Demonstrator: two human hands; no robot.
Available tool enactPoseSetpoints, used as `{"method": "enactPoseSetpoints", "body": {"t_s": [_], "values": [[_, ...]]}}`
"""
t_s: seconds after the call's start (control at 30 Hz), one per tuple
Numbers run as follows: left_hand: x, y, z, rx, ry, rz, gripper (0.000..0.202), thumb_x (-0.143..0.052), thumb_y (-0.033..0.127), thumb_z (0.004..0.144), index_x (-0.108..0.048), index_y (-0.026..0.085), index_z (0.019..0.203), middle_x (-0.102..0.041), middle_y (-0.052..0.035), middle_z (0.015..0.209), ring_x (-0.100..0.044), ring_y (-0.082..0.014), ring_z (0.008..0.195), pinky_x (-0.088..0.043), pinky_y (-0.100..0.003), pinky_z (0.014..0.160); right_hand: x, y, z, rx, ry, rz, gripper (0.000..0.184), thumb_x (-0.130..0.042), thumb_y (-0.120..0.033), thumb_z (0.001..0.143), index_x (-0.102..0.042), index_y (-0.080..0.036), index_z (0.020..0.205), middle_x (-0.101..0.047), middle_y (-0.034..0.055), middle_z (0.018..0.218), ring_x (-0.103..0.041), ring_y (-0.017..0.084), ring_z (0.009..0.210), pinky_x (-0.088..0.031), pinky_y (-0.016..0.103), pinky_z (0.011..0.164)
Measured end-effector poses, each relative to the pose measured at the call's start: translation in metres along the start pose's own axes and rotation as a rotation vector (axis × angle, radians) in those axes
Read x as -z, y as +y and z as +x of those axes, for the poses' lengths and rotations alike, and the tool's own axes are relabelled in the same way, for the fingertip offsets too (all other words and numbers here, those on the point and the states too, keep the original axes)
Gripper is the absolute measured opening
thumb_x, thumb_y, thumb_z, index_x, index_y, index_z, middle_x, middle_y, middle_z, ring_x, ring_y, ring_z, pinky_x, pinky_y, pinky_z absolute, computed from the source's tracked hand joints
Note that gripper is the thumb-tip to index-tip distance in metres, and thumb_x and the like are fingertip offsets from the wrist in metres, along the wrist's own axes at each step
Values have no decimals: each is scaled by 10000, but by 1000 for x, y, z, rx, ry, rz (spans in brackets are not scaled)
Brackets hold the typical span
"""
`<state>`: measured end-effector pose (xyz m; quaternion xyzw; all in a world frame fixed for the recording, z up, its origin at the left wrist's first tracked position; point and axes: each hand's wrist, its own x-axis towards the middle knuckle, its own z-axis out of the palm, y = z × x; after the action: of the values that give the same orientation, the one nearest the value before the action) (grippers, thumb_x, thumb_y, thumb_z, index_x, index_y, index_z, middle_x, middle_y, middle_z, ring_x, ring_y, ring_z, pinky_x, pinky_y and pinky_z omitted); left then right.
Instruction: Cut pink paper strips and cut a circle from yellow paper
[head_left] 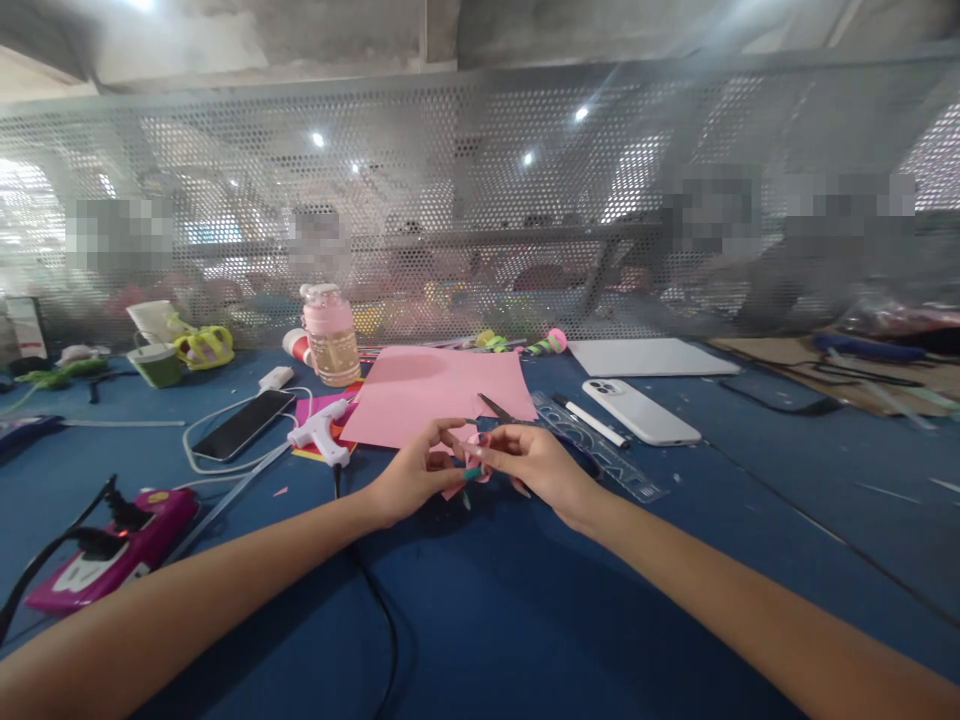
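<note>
My left hand (pixel 424 468) and my right hand (pixel 531 458) meet above the blue table, fingers pinched together. Between them is a small piece of pink paper (pixel 472 462), partly hidden by the fingers; both hands grip it. Just behind lies a large sheet of pink paper (pixel 442 385). Scissors (pixel 496 408) rest beyond my right hand, their blades pointing up and left and their handles partly hidden. To the left of my left hand, a white glue gun (pixel 322 432) lies on coloured paper.
A black phone (pixel 244 425), white cable and magenta power strip (pixel 120 550) are on the left. A pink-lidded bottle (pixel 330 335) stands behind. To the right lie a clear stencil ruler (pixel 600 450), marker (pixel 592 420), white phone (pixel 641 412) and white sheets (pixel 652 357). A perforated screen (pixel 480 200) rises behind.
</note>
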<state>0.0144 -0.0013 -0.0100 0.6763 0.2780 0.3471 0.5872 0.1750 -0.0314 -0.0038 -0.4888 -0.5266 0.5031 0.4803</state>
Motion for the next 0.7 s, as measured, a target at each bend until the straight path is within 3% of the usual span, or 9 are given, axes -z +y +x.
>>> {"method": "enactPoseSetpoints", "body": {"t_s": [0.23,0.37,0.47,0.6,0.7], "values": [[0,1,0,-2,-22,-32,527,-711,273,635,-464,203,1096,-456,43,780,-483,-30,486,-389,-191,459,-3,2,-1,92,-14,33,354,-707,-476,555,-521,-176,570,-559,-31,519,-376,67,425,-236,214,414],[2,3,0,40,-97,-88,499,-735,257,605,-516,171,1046,-533,9,807,-526,-63,579,-416,-214,556,-6,6,-1,180,50,-32,341,-683,-486,586,-532,-180,590,-564,-20,547,-438,100,492,-311,237,475],[2,4,-1,24,-81,-36,452,-739,229,595,-546,139,994,-573,-10,788,-523,-91,675,-419,-227,636,-9,9,-2,179,91,-17,347,-660,-507,601,-530,-185,610,-556,-21,527,-434,103,471,-315,243,468],[-1,4,-1,12,-46,22,451,-735,241,596,-531,145,987,-542,3,736,-497,-103,647,-411,-216,539,-14,12,-5,147,152,45,358,-676,-514,572,-532,-188,605,-519,-33,512,-407,94,446,-309,237,441],[-1,4,-1,15,-31,-21,382,-710,270,638,-547,153,962,-550,3,738,-534,-102,662,-424,-229,600,-17,12,-6,142,167,73,368,-684,-526,556,-547,-188,605,-541,-19,541,-443,103,470,-332,240,453]]}}
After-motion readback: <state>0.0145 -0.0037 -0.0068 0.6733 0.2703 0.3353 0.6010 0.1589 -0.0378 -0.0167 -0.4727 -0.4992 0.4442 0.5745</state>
